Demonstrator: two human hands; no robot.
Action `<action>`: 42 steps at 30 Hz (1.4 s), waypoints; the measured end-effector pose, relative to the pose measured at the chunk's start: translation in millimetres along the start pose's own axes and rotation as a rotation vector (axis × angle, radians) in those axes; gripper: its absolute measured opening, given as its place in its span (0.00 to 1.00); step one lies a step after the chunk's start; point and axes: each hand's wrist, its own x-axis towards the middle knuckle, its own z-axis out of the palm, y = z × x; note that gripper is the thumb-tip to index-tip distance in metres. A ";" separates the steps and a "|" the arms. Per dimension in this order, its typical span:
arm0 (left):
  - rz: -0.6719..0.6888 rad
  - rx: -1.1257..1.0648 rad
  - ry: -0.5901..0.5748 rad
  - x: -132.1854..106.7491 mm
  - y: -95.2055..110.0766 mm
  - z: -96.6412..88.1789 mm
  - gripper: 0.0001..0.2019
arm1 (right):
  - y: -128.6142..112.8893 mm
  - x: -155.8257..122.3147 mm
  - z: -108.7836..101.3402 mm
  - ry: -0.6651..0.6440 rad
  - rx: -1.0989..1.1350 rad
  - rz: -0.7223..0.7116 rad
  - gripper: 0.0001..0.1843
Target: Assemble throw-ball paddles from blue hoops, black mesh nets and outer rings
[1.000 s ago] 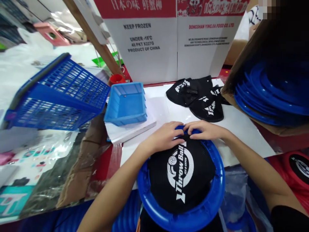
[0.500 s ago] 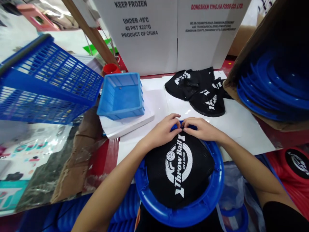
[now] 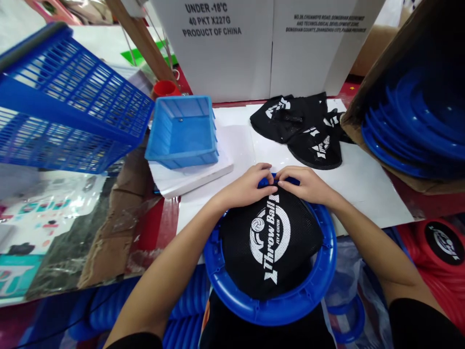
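Note:
A blue plastic ring rests at the table's front edge, over my lap. Across its opening lies a black mesh fabric disc printed "Throw Ball"; gaps show between cloth and ring at the lower right. At the ring's far side my left hand pinches the fabric edge between thumb and fingers. My right hand is closed on the same edge just beside it, the fingertips of both nearly meeting. What exactly sits between the fingertips is mostly hidden.
Black printed fabric pieces lie beyond the hands. A light-blue tray sits on a white slab, near a blue basket. At right, a cardboard box holds blue discs. White cartons stand behind; red rings are lower right.
The view has tilted downward a little, so the table things sit higher in the picture. Both hands stay at the ring's far side with slight finger shifts.

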 end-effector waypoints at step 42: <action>-0.103 0.025 0.143 23.3 -2.6 3.5 0.05 | 5.0 7.6 3.2 0.079 -0.048 0.116 0.07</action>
